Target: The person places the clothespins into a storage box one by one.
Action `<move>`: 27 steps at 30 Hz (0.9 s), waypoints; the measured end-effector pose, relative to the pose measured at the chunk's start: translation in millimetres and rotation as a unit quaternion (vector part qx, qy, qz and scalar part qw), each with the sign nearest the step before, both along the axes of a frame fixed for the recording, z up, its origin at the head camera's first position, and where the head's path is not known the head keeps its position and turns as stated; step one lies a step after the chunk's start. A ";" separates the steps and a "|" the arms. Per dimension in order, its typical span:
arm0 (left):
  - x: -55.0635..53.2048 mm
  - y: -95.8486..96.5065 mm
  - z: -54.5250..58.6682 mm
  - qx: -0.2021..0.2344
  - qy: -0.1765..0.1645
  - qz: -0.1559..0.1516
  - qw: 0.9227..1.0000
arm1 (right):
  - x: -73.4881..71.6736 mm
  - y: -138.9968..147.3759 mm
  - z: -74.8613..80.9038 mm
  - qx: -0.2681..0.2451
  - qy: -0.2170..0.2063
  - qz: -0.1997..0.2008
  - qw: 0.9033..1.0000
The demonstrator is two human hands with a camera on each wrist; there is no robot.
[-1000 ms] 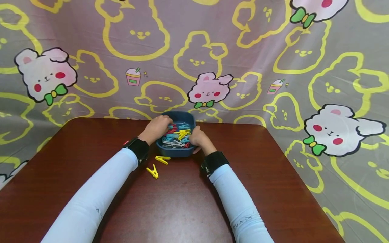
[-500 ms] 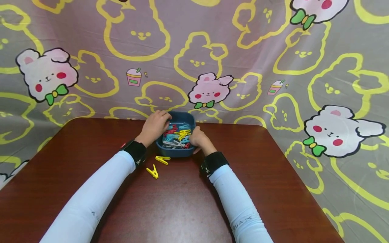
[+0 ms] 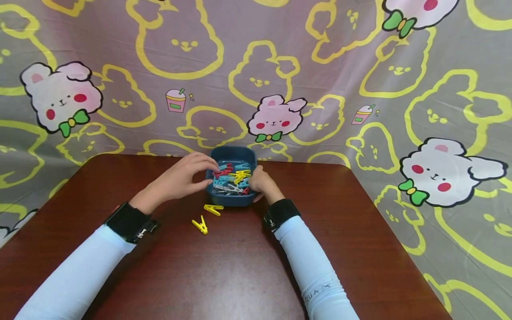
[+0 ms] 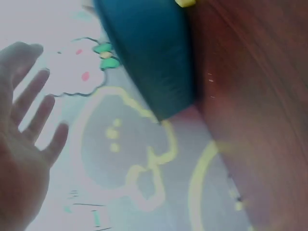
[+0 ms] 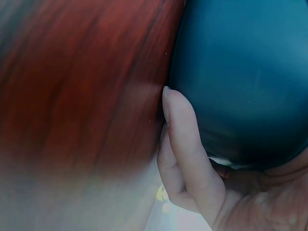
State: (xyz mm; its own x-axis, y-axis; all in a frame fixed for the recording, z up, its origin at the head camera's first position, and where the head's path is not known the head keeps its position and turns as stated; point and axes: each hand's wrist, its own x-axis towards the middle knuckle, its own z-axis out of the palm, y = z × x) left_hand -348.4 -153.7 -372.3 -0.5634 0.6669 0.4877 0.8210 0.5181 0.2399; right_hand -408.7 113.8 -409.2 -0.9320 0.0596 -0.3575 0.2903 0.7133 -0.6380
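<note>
A dark blue plastic box (image 3: 232, 201) stands near the table's back edge, holding several clothespins (image 3: 230, 180) in red, blue, yellow and grey. My right hand (image 3: 262, 183) grips its right side. In the right wrist view, fingers (image 5: 185, 130) bend against the outside of the box (image 5: 240, 86). At the opposite side, my left hand (image 3: 180, 178) has its fingers spread, with the fingertips overlapping the left rim in the head view. The left wrist view shows those fingers (image 4: 36, 106) holding nothing, apart from the box (image 4: 149, 53).
Two yellow clothespins, one (image 3: 214, 209) just in front of the box and another (image 3: 200, 225) nearer me, lie on the brown wooden table (image 3: 240, 266). A patterned curtain (image 3: 216, 89) hangs right behind the table's back edge and along the right side.
My left hand has come away from the box's left rim, moving left and toward me as its fingers spread. The right hand and the two yellow clothespins on the table stay put.
</note>
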 end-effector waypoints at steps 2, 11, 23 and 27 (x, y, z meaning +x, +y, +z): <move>15.4 -2.7 4.3 -0.022 -0.008 -0.029 0.999 | -0.7 0.6 1.3 0.001 -0.001 0.001 1.000; 56.4 14.9 5.2 -0.186 -0.167 -0.066 0.966 | -1.9 6.7 5.3 0.008 -0.006 -0.007 1.000; 55.1 11.7 -14.2 -0.230 -0.275 -0.052 0.932 | 1.9 3.5 2.3 0.001 -0.001 -0.003 1.000; 51.4 10.0 -22.6 -0.227 -0.277 -0.044 0.933 | 2.0 1.6 0.9 -0.002 -0.002 0.002 1.000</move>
State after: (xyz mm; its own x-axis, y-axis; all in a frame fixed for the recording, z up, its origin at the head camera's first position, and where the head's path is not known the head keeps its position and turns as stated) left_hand -297.0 -143.7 -395.0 -0.5782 0.7897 -0.2053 0.6803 0.6055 0.4130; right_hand -406.8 115.4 -408.3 -0.9307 0.0550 -0.3616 0.2907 0.7113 -0.6399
